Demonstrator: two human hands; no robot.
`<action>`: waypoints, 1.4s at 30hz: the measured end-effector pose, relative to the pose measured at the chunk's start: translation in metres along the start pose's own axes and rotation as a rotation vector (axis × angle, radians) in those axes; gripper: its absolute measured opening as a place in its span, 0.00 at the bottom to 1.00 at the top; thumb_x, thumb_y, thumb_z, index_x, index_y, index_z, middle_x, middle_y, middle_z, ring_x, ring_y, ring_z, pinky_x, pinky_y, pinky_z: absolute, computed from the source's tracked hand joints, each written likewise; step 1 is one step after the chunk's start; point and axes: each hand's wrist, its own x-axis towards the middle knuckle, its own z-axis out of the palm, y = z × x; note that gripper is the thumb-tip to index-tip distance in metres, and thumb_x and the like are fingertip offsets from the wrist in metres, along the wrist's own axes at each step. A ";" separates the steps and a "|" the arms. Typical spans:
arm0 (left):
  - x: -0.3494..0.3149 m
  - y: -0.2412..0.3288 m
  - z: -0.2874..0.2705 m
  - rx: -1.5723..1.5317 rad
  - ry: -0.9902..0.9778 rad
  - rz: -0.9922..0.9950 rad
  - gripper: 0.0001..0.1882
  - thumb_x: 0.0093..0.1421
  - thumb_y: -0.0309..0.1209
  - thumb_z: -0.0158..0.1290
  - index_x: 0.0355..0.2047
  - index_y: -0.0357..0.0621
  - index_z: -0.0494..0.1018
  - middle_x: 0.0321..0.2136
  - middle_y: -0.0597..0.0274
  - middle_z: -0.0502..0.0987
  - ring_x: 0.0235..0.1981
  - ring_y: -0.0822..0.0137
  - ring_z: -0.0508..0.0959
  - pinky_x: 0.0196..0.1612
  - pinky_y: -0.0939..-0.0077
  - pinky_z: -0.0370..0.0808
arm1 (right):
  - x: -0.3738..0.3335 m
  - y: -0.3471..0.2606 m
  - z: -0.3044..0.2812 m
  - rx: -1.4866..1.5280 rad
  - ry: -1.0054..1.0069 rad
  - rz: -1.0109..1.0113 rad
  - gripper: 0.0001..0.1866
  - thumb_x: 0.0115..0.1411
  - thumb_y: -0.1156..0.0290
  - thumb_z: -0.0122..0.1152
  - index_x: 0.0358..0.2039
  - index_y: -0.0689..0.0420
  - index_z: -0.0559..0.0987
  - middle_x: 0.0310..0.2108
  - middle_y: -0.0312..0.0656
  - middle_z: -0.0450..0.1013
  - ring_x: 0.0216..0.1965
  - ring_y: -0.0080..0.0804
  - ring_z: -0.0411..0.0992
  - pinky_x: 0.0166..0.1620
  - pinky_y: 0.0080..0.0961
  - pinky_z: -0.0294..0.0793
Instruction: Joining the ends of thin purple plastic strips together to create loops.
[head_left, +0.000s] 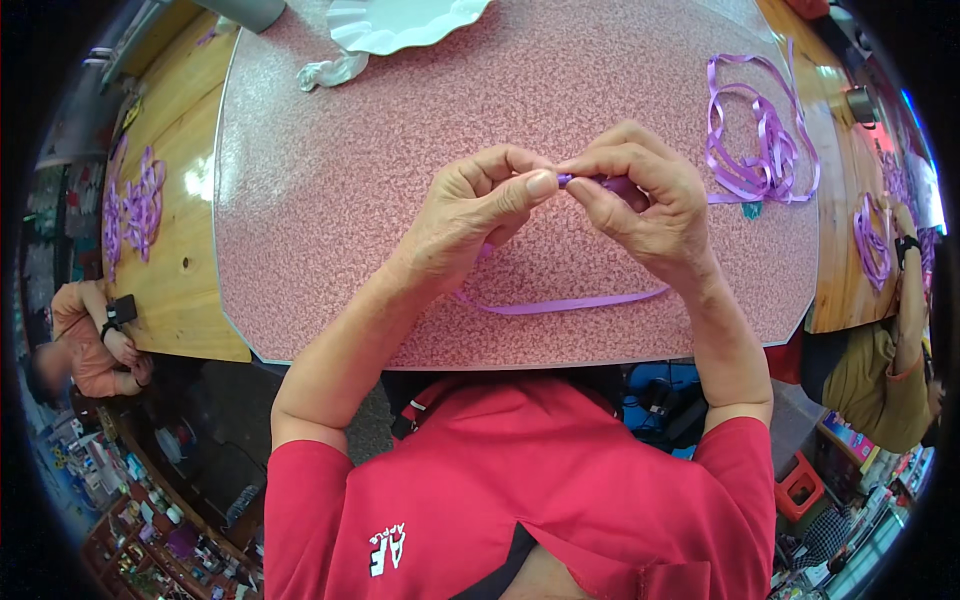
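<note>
Both my hands meet above the middle of the pink speckled table (330,200). My left hand (465,215) is closed, its thumb and fingers pinching a small rolled or folded bit of purple ribbon (565,181). My right hand (660,195) pinches the same bit from the other side. Something darker purple (626,190) shows inside the curl of my right fingers; whether it is more ribbon I cannot tell. From under my left hand a flat lilac strip (560,305) sags over the table toward my right forearm.
A loose heap of purple ribbon (765,160) lies at the right, with a small teal piece (752,210) beside it. A white scalloped dish (400,28) stands at the far edge. People sit at wooden tables on both sides, with more ribbon (145,205) at the left.
</note>
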 end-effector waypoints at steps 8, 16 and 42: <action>-0.001 0.001 -0.003 0.041 0.064 0.040 0.10 0.61 0.35 0.60 0.39 0.43 0.78 0.23 0.77 0.73 0.18 0.87 0.61 0.19 0.90 0.52 | -0.001 0.004 0.003 0.193 0.044 0.236 0.10 0.59 0.74 0.66 0.42 0.60 0.80 0.31 0.33 0.73 0.28 0.11 0.67 0.27 0.09 0.64; 0.000 -0.001 -0.006 0.049 0.114 0.034 0.10 0.60 0.34 0.61 0.38 0.43 0.79 0.24 0.77 0.74 0.18 0.87 0.61 0.19 0.89 0.53 | 0.003 0.007 -0.011 0.658 0.069 0.577 0.15 0.62 0.69 0.63 0.47 0.62 0.77 0.30 0.34 0.76 0.22 0.11 0.61 0.24 0.08 0.59; -0.004 0.002 -0.001 0.341 0.111 0.186 0.10 0.63 0.28 0.58 0.42 0.36 0.78 0.32 0.68 0.80 0.33 0.81 0.75 0.35 0.88 0.71 | -0.001 0.005 0.003 0.675 0.046 0.663 0.10 0.60 0.74 0.65 0.42 0.62 0.79 0.25 0.30 0.72 0.18 0.10 0.60 0.19 0.09 0.55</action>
